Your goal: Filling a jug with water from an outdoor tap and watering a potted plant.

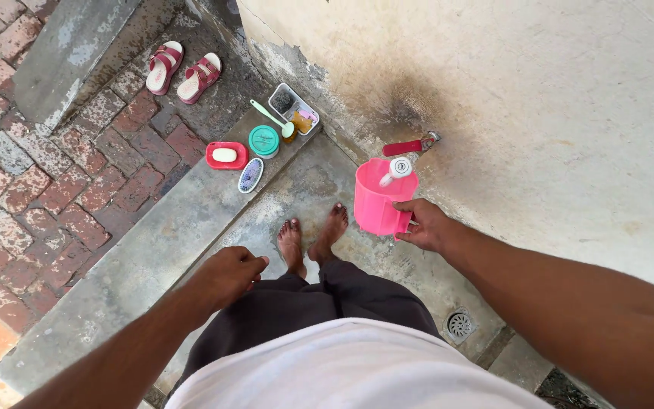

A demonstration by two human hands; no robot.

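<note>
My right hand (pixel 424 225) grips the handle of a pink plastic jug (pixel 378 198), holding it up beneath a wall tap with a red lever (pixel 409 146). A white bottle with a round cap (pixel 397 170) stands inside the jug. My left hand (pixel 230 274) hangs loosely curled above my thigh and holds nothing. My bare feet (pixel 312 238) stand on the wet concrete slab.
On the concrete ledge lie a red soap dish with white soap (pixel 225 155), a green round tub (pixel 264 141), a green brush (pixel 272 119), an oval scrubber (pixel 250 175) and a grey tray (pixel 294 107). Pink sandals (pixel 183 71) rest further off. A floor drain (pixel 460 325) sits at right.
</note>
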